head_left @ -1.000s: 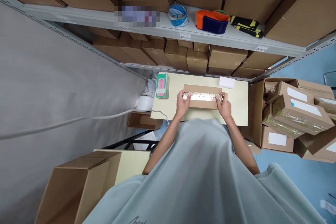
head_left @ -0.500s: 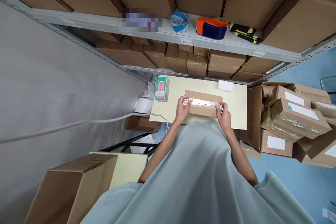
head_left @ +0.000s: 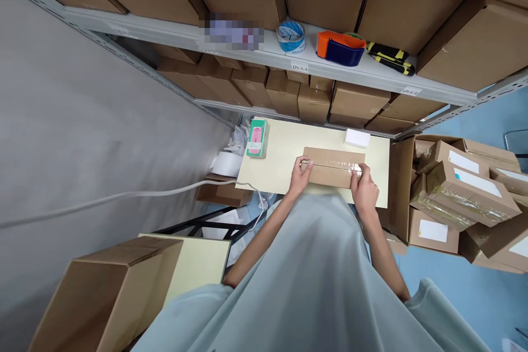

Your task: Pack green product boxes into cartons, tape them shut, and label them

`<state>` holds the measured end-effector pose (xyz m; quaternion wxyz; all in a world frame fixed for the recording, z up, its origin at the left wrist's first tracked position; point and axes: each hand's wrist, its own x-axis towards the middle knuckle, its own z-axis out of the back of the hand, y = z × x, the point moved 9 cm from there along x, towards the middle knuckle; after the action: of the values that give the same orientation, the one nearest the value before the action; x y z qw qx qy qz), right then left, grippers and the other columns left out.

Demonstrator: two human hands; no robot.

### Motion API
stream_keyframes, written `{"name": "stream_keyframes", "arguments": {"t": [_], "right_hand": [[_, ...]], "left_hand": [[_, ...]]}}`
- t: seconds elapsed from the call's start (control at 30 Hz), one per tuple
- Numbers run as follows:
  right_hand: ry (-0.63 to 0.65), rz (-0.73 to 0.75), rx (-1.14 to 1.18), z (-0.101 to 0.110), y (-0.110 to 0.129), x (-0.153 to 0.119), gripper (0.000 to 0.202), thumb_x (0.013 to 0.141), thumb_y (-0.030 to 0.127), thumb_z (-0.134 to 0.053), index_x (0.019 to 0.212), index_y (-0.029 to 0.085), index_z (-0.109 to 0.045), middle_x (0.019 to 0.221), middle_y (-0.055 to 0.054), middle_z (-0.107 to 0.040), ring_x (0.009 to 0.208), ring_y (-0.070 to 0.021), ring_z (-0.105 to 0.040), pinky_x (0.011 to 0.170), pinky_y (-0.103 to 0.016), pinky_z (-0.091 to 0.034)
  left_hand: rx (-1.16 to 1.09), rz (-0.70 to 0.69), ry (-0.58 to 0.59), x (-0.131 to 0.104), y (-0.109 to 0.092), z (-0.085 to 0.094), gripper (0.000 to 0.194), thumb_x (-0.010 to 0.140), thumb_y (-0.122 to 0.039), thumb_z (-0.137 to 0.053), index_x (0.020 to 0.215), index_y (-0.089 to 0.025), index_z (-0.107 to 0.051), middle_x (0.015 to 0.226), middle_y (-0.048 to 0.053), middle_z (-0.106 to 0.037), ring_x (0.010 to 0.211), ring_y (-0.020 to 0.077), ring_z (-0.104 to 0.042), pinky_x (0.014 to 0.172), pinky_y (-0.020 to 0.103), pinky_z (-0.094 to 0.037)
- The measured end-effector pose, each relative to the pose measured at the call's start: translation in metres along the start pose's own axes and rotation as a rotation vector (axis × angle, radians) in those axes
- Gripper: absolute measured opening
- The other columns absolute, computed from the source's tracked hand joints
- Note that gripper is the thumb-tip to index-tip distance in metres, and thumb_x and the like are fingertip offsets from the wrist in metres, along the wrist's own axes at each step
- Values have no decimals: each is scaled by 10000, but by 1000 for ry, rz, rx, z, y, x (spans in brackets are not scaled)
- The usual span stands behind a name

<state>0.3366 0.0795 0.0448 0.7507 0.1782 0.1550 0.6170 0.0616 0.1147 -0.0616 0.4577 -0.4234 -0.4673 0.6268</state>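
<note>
A small brown cardboard box [head_left: 332, 176] with clear tape along its middle seam is held level at the front of the pale table [head_left: 284, 137]. My left hand [head_left: 302, 173] grips its left end, thumb on top. At the right end my right hand [head_left: 363, 186] holds it the same way, fingers bent round the edge. A green and pink box [head_left: 256, 138] stands at the table's back left. Near the back right lies a small white box [head_left: 357, 138].
Above the table, a shelf [head_left: 264, 49] bears a blue tape roll [head_left: 291, 37], an orange and blue tape dispenser [head_left: 340, 48] and black-yellow cutters [head_left: 391, 58]. Taped parcels [head_left: 470, 192] fill a large carton at right. A white cable [head_left: 165, 193] hangs at left, above an open carton [head_left: 99, 297].
Both hands and the box have shifted right in the view. The box's top now shows a seam with less tape glare. The camera view has shifted slightly too.
</note>
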Motion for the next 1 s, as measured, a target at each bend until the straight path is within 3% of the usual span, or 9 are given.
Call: {"name": "stream_keyframes", "arguments": {"t": [0.13, 0.27, 0.57, 0.7, 0.87, 1.0], "right_hand": [[8, -1, -6, 3, -1, 0, 540, 1151, 579, -343, 1436, 199, -600, 1255, -192, -799, 763, -284, -727, 676, -335, -429], [29, -22, -21, -2, 0, -2, 518, 1156, 558, -349, 1450, 201, -582, 1287, -201, -790, 785, -294, -736, 681, -330, -425], [191, 23, 259, -59, 12, 20, 534, 1093, 649, -386, 1374, 233, -567, 1100, -131, -805, 794, -309, -745, 789, -378, -520], [227, 51, 250, -66, 19, 25, 514, 1100, 629, -388, 1380, 234, -562, 970, -88, -790, 726, -303, -718, 783, -387, -521], [227, 77, 290, -60, 20, 25, 479, 1113, 613, -406, 1380, 252, -571, 1246, -136, -793, 844, -297, -760, 799, -404, -567], [168, 118, 278, -49, 26, 28, 458, 1117, 610, -419, 1276, 243, -641, 1438, -180, -720, 1121, -334, -767, 913, -460, -609]], "left_hand": [[-4, 2, -3, 0, -1, -5, 410, 1034, -666, -644, 1136, -270, -611, 1187, 82, -703, 1203, 257, -665, 1135, 420, -499], [-7, 7, -3, 3, 1, 2, 407, 1018, -663, -663, 1112, -269, -618, 1156, 75, -711, 1182, 258, -674, 1126, 424, -510], [106, -38, -81, 18, -3, 60, 319, 1002, -561, -691, 1142, -276, -657, 1198, 86, -725, 1212, 280, -669, 1152, 459, -497], [134, -60, -89, 20, -3, 68, 343, 1013, -578, -674, 1174, -276, -648, 1220, 95, -713, 1251, 285, -659, 1169, 466, -496], [146, -85, -108, 18, -6, 66, 375, 1019, -622, -662, 1169, -278, -654, 1229, 116, -701, 1283, 311, -661, 1199, 520, -492], [210, -152, -153, 16, -26, 72, 353, 1021, -619, -676, 1103, -277, -697, 1365, 163, -636, 1520, 365, -539, 1250, 560, -466]]}}
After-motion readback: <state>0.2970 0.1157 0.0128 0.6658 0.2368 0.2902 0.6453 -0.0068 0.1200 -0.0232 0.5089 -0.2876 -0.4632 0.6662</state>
